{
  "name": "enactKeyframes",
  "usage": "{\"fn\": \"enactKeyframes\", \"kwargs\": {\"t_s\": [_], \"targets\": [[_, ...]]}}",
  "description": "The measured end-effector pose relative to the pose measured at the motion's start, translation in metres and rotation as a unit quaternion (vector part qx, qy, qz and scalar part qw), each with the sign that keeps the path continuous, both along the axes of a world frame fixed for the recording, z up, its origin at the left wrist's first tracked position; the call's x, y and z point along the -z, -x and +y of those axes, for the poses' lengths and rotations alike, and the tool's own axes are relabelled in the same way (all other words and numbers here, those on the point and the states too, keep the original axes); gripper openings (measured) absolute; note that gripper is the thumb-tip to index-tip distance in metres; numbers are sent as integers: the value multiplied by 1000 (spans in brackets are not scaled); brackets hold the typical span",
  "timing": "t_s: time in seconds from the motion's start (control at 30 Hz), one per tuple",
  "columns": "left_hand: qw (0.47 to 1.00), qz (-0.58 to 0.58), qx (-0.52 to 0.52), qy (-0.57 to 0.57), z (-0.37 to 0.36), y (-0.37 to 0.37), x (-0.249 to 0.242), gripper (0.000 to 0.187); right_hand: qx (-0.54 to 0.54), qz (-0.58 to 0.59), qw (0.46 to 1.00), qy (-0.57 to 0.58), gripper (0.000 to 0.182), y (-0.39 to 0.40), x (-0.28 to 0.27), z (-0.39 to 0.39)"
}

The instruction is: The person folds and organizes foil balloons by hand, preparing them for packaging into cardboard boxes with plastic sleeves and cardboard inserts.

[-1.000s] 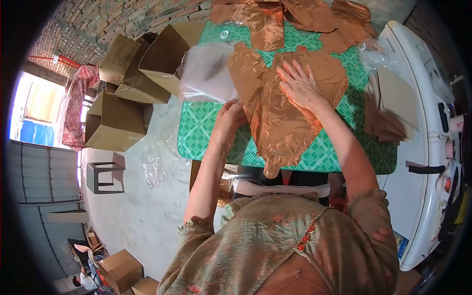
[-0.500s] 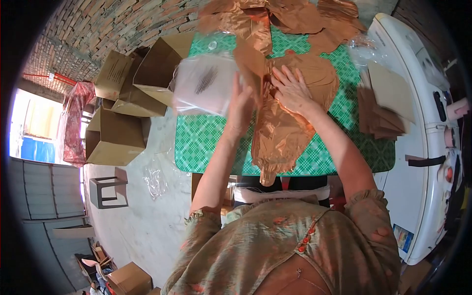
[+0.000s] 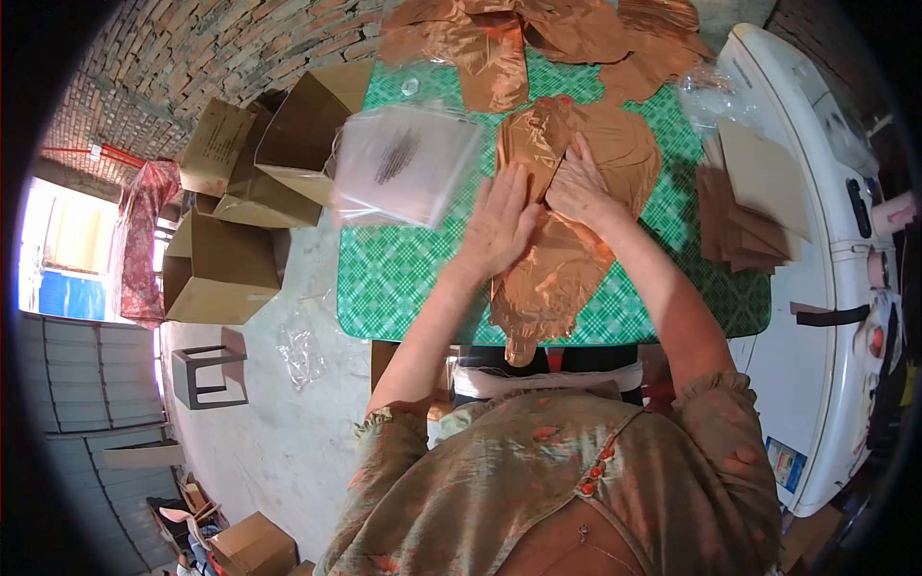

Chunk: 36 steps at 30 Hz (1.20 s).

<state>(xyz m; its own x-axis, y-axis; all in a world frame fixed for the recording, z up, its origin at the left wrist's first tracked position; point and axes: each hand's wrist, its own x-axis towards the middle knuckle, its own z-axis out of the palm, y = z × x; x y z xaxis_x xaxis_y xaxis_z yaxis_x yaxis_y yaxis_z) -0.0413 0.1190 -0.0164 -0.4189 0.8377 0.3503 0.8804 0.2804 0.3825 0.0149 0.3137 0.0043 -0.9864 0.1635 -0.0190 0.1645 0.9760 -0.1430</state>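
A copper-coloured foil sheet [image 3: 619, 144] lies on the green checked table [image 3: 384, 278], its left part folded over and its narrow end hanging over the near edge. My left hand [image 3: 501, 223] rests flat on the folded left part, fingers stretched out. Pressing on the foil's middle, my right hand [image 3: 579, 187] has its fingers extended close together, pointing away from me. Left of the foil lies a stack of clear plastic bags [image 3: 423, 163] with a dark printed patch.
More copper foil [image 3: 567, 38] covers the table's far edge. Brown card pieces [image 3: 759, 192] and crumpled clear plastic [image 3: 711, 96] are at the right. Open cardboard boxes [image 3: 226, 264] stand at the left, near a grey stool [image 3: 209, 376].
The raised left part of the foil has come down over its middle. My left hand has moved right onto it, and my right hand has shifted slightly.
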Motion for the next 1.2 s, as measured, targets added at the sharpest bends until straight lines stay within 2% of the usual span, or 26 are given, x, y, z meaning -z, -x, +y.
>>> {"fn": "enactKeyframes", "kwargs": {"t_s": [0.1,0.27,0.3,0.37,0.4,0.5,0.6,0.7,0.9,1.1,1.2], "targets": [[999,-23,15,-28,6,-12,-2,65,-8,-9,1000,8,61,-1,-3,2],[987,-128,5,-99,8,-6,-18,65,-17,104,994,18,62,-3,15,6],[988,-112,-9,-109,8,0,-18,65,-16,126,992,27,62,-2,15,5],[988,-78,-36,-129,11,15,-20,66,-14,98,995,15,62,-1,12,4],[991,-52,-79,-99,12,20,-15,64,-13,84,996,8,62,-1,11,5],[988,105,-109,-29,17,35,2,62,-19,135,989,63,62,0,13,5],[988,117,-95,42,21,30,17,64,-24,102,993,55,62,-4,9,6],[989,114,-90,33,24,21,21,64,-36,102,994,11,63,2,20,11],[979,182,-91,-13,26,17,20,60,5,103,988,114,60,-3,6,5],[978,182,-100,2,26,15,18,61,-16,123,988,87,60,-2,16,11],[980,169,-100,3,28,14,17,60,11,61,985,159,59,2,14,19]]}}
